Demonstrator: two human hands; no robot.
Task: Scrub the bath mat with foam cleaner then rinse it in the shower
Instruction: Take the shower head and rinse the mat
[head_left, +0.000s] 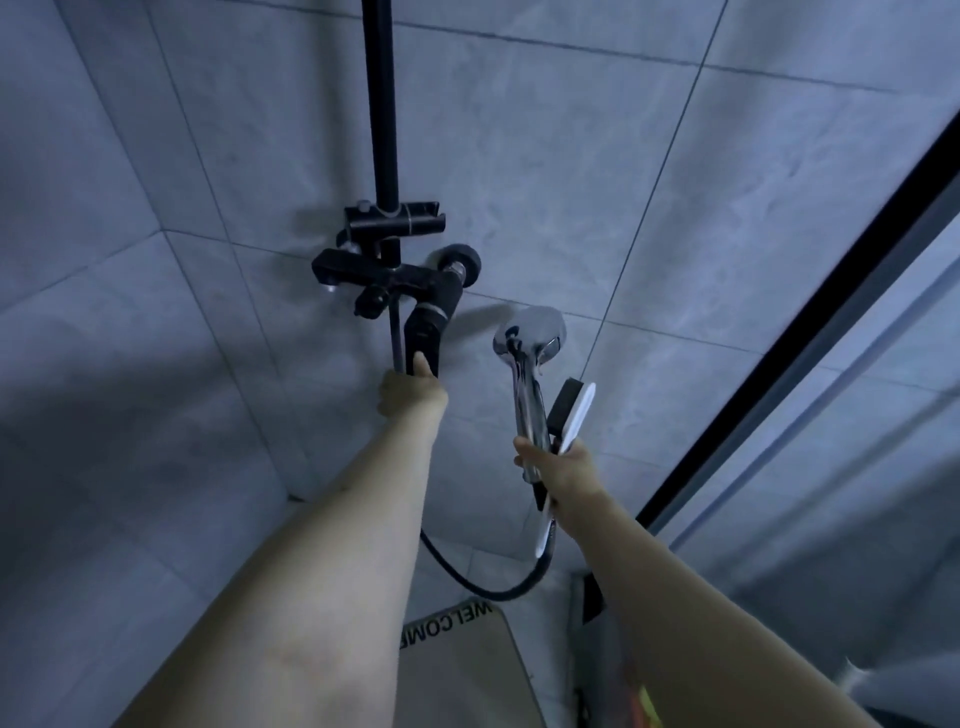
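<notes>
Left hand (410, 392) gripped black lever handle (423, 340) of black wall-mounted shower mixer (395, 275), thumb laid along lever. Right hand (558, 467), right of mixer and lower, curled round chrome handheld shower head (530, 338) together with white-backed scrub brush (571, 415); head faced up toward grey tiled wall (571, 182). Black hose (478, 584) looped below mixer. Beige bath mat (457, 670) printed WELCOME lay on floor, well below mixer, between forearms.
</notes>
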